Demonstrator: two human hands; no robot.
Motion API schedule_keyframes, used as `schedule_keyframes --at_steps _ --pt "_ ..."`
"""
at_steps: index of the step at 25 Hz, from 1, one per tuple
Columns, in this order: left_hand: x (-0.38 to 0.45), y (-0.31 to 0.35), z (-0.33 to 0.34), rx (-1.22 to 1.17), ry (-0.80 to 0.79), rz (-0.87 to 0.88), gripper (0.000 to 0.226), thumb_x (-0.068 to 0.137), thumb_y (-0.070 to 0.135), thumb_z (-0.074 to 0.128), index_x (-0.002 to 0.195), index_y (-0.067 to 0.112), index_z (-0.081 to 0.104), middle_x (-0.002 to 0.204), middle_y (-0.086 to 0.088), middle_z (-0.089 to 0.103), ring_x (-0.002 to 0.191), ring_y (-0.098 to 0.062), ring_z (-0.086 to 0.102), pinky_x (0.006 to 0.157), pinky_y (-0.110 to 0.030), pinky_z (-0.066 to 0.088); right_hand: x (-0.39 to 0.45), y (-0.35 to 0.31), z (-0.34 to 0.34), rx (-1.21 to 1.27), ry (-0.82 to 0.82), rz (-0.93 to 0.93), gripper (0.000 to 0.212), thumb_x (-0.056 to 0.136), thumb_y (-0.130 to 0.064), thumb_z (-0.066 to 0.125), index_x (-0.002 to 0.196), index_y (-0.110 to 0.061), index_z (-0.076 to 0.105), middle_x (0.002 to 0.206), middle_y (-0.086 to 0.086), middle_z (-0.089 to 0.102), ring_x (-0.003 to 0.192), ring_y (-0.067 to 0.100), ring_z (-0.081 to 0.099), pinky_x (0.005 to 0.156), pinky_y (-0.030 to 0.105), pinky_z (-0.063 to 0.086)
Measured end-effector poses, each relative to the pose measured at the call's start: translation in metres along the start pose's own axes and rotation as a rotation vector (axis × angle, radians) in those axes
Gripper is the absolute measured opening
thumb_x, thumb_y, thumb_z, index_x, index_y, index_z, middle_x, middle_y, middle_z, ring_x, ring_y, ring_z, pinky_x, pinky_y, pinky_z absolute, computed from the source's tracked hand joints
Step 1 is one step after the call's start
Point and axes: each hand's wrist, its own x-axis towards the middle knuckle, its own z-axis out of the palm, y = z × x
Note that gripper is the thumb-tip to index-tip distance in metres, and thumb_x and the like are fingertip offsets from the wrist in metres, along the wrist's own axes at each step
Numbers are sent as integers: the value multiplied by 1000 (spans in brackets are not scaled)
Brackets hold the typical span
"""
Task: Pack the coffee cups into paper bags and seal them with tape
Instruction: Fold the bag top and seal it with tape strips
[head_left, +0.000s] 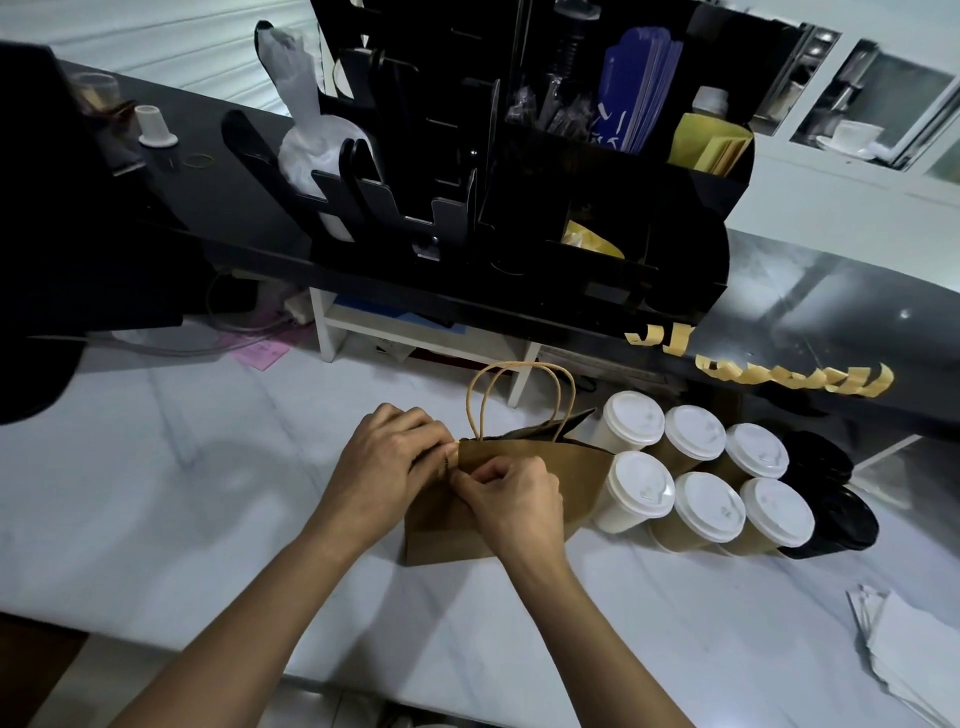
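- Both hands work at the top left corner of the paper bag (545, 480). The left hand (392, 457) has its fingers curled around the corner edge, and the right hand (511, 501) pinches the same edge with thumb and forefinger, just beside the left fingertips.
- Whether a piece of tape is between the fingers I cannot tell; a pale bit shows there, but it is too small to judge.
- Directly under and right of the fingers the bag stands on the white counter (208, 519), its mouth folded nearly shut, and the two twisted handles (519, 395) rise behind the fingers.
- I judge the step to be closing the mouth at this corner. To do it well, keep both paper layers aligned, press the fold flat, and let one hand hold while the other fetches tape.
- Right of the bag, near the right hand, stand six white-lidded cups (696, 478) in two rows, and beyond them two black-lidded cups (831, 493).
- Farther away, above the cups, precut tape strips (810, 376) hang from the edge of the black shelf (805, 312), within likely reach of the right hand.
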Motion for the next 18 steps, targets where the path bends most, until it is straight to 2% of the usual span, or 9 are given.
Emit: schedule_keyframes --at_steps 4,7,11,16,18 --pt "2 1 -1 17 -14 -18 16 96 39 52 91 32 66 94 19 60 90 -9 44 77 -30 45 1 2 0 13 -14 -22 22 82 -49 79 81 -27 79 70 -11 71 65 4 66 57 22 52" --pt "2 0 -2 -16 17 -24 12 94 36 59 100 32 68 97 19 62 92 -8 46 75 -26 44 2 4 -1 25 -17 -32 21 82 -47 79 80 -27 79 68 -11 71 64 4 66 58 22 54" --pt "0 -1 -3 -26 41 -21 10 94 32 61 99 29 70 95 17 63 91 -7 46 73 -23 42 2 10 -6 40 61 -58 21 84 -45 75 77 -26 77 62 -12 68 62 7 66 60 27 55" --pt "1 -11 -7 -24 68 -52 12 96 30 60 100 26 70 96 15 64 92 -9 47 74 -28 45 10 21 -28 119 209 -34 20 91 -36 69 74 -24 70 57 -9 63 55 7 59 53 21 40" --pt "1 -14 -10 -24 81 -57 10 96 29 60 99 26 69 95 16 63 91 -10 47 74 -30 45 11 24 -38 141 257 -36 19 91 -34 67 76 -24 69 57 -8 62 56 7 58 53 22 39"
